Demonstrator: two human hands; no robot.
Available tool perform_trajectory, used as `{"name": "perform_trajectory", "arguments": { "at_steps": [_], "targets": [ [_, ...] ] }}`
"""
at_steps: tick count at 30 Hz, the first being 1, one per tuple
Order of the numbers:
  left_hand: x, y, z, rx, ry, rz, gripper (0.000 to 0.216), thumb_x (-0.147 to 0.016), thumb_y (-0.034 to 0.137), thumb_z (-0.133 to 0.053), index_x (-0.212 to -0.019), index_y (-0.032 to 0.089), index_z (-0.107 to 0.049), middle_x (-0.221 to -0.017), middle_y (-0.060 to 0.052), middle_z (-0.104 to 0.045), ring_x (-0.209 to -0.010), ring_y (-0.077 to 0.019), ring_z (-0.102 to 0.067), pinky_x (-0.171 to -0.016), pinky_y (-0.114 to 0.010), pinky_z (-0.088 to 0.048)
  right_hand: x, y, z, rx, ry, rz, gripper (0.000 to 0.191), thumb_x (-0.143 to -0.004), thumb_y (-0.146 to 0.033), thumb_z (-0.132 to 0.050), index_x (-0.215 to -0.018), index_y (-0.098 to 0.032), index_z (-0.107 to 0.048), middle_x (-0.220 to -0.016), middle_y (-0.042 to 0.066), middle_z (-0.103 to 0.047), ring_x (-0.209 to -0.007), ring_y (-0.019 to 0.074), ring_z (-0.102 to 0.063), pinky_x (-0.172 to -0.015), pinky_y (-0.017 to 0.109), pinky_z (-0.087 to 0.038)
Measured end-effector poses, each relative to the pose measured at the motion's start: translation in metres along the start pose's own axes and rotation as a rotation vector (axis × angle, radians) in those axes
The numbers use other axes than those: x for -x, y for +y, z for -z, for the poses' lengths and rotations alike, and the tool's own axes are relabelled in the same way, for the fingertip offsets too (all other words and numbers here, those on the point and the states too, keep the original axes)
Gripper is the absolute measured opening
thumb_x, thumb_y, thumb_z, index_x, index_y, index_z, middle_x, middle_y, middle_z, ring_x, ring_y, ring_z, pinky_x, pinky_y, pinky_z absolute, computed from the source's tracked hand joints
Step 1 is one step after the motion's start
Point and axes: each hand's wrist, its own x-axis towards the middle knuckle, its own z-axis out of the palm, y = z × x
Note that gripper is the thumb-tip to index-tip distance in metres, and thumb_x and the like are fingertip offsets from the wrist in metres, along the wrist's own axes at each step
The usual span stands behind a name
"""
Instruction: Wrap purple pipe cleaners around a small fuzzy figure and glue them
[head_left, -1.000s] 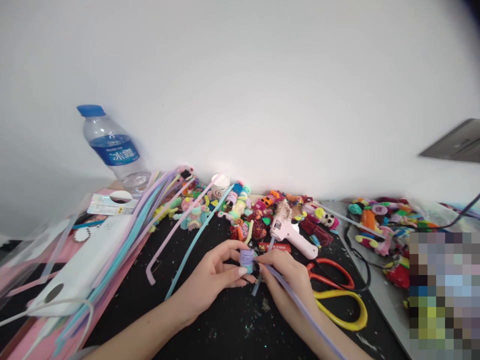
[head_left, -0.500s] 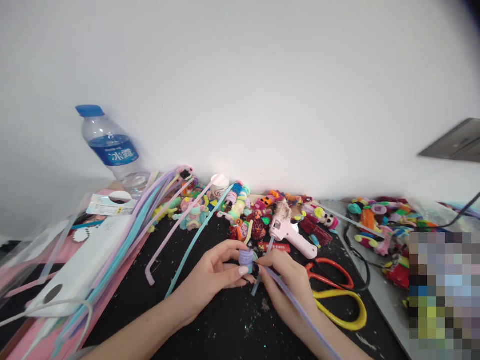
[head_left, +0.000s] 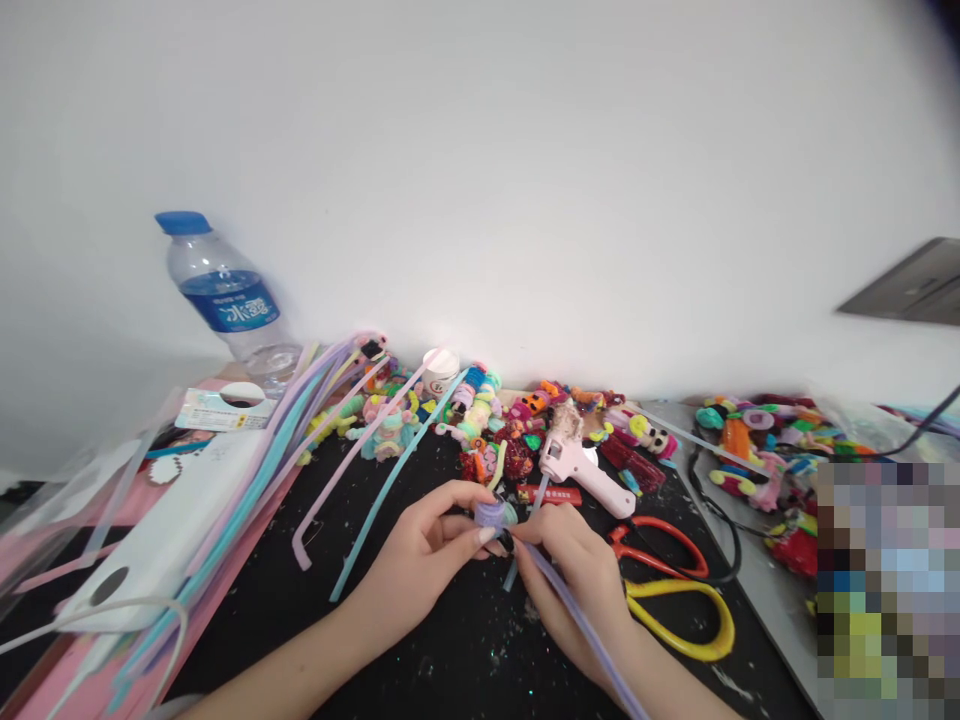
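Observation:
Between thumb and fingers, my left hand [head_left: 439, 540] grips a small coiled pipe-cleaner piece [head_left: 491, 515], mostly lilac with some pale green at its right side. A small black bit shows under it, too small to make out. Pinched in my right hand [head_left: 570, 555] is a lilac pipe cleaner [head_left: 581, 620], whose long free end trails down over the wrist toward the lower edge. Its other end meets the coiled piece. Just behind my right hand lies a pale pink glue gun [head_left: 589, 470], with a clear glue stick [head_left: 538, 495] poking out of it.
Scissors with a red handle [head_left: 667, 548] and a yellow handle [head_left: 690, 620] lie by my right forearm. Colourful pipe-cleaner figures [head_left: 480, 410] line the wall. Pipe-cleaner strands [head_left: 255, 480] and a tilted water bottle [head_left: 225, 290] are at left; a black cable [head_left: 735, 560] runs at right.
The coiled piece has tipped in my left fingers, showing more of its top and sitting slightly lower. The trailing lilac pipe cleaner has shifted a little to the left.

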Motion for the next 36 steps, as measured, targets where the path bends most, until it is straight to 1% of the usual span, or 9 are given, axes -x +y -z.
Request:
{"name": "perform_trajectory", "arguments": {
  "at_steps": [6,11,16,19,23,26,28,32,36],
  "targets": [
    [0.003,0.000,-0.002,-0.211,0.063,-0.078,0.018,-0.080,0.018,-0.061,-0.097,0.021,-0.063,-0.093,-0.003,-0.063,-0.082,-0.0180,-0.063,-0.075,-0.027,-0.051,0.000,-0.005,-0.004,0.152,-0.002,0.211,0.015,-0.085,-0.009,-0.050,-0.078,-0.017,-0.059,-0.060,0.003,-0.055,-0.054,0.0153,-0.047,-0.054,0.029,-0.038],
    [0.002,-0.001,-0.001,-0.218,0.074,-0.093,0.017,-0.081,0.018,-0.059,-0.097,0.022,-0.062,-0.096,-0.003,-0.061,-0.082,-0.0176,-0.063,-0.075,-0.027,-0.051,-0.001,-0.005,-0.002,0.152,-0.041,0.198,0.013,-0.087,-0.010,-0.048,-0.085,-0.016,-0.060,-0.064,0.004,-0.058,-0.057,0.0158,-0.049,-0.055,0.030,-0.038],
    [-0.004,0.003,0.005,-0.083,0.111,-0.050,0.018,-0.080,0.019,-0.060,-0.098,0.022,-0.058,-0.092,-0.001,-0.060,-0.081,-0.0163,-0.062,-0.075,-0.028,-0.051,-0.003,0.006,0.006,0.128,-0.137,0.070,0.020,-0.086,-0.010,-0.046,-0.100,-0.018,-0.057,-0.085,0.007,-0.062,-0.079,0.0210,-0.056,-0.070,0.034,-0.044],
    [-0.007,0.005,0.009,-0.052,0.110,-0.058,0.017,-0.080,0.018,-0.059,-0.097,0.022,-0.058,-0.087,0.002,-0.055,-0.078,-0.0144,-0.062,-0.072,-0.027,-0.051,-0.007,0.020,0.013,0.206,-0.030,-0.011,0.027,-0.083,-0.008,-0.044,-0.106,-0.017,-0.054,-0.099,0.010,-0.059,-0.094,0.0236,-0.054,-0.081,0.038,-0.044],
    [-0.007,0.004,0.012,-0.033,0.086,-0.058,0.018,-0.081,0.019,-0.059,-0.098,0.024,-0.059,-0.087,0.002,-0.052,-0.075,-0.0126,-0.060,-0.070,-0.027,-0.052,-0.013,0.037,0.022,0.523,0.107,-0.226,0.038,-0.076,-0.013,-0.049,-0.114,-0.014,-0.051,-0.112,0.015,-0.051,-0.105,0.0317,-0.048,-0.086,0.047,-0.041],
    [-0.006,0.004,0.013,0.004,0.073,-0.038,0.019,-0.081,0.021,-0.060,-0.099,0.025,-0.058,-0.089,0.002,-0.053,-0.076,-0.0127,-0.060,-0.072,-0.027,-0.052,-0.015,0.045,0.024,0.653,0.065,-0.399,0.045,-0.075,-0.020,-0.053,-0.119,-0.012,-0.047,-0.116,0.017,-0.049,-0.107,0.0351,-0.047,-0.082,0.048,-0.043],
    [-0.006,0.006,0.013,0.043,0.072,-0.019,0.020,-0.081,0.022,-0.060,-0.100,0.025,-0.058,-0.089,0.002,-0.054,-0.077,-0.0128,-0.061,-0.072,-0.026,-0.051,-0.014,0.049,0.023,0.661,0.004,-0.456,0.047,-0.076,-0.021,-0.052,-0.121,-0.011,-0.045,-0.115,0.017,-0.052,-0.104,0.0343,-0.050,-0.080,0.047,-0.045],
    [-0.007,0.009,0.013,0.113,0.082,0.011,0.024,-0.080,0.021,-0.062,-0.103,0.025,-0.056,-0.090,0.001,-0.057,-0.076,-0.0124,-0.062,-0.071,-0.025,-0.050,-0.012,0.059,0.021,0.614,-0.081,-0.482,0.046,-0.077,-0.020,-0.049,-0.122,-0.010,-0.043,-0.112,0.016,-0.057,-0.102,0.0321,-0.054,-0.082,0.045,-0.045],
    [-0.007,0.008,0.013,0.157,0.097,0.021,0.026,-0.080,0.022,-0.064,-0.104,0.024,-0.056,-0.093,0.000,-0.060,-0.075,-0.0114,-0.061,-0.072,-0.024,-0.049,-0.012,0.064,0.024,0.569,-0.061,-0.479,0.045,-0.076,-0.019,-0.049,-0.120,-0.010,-0.045,-0.114,0.016,-0.059,-0.103,0.0316,-0.055,-0.086,0.043,-0.045]
  ]
}}
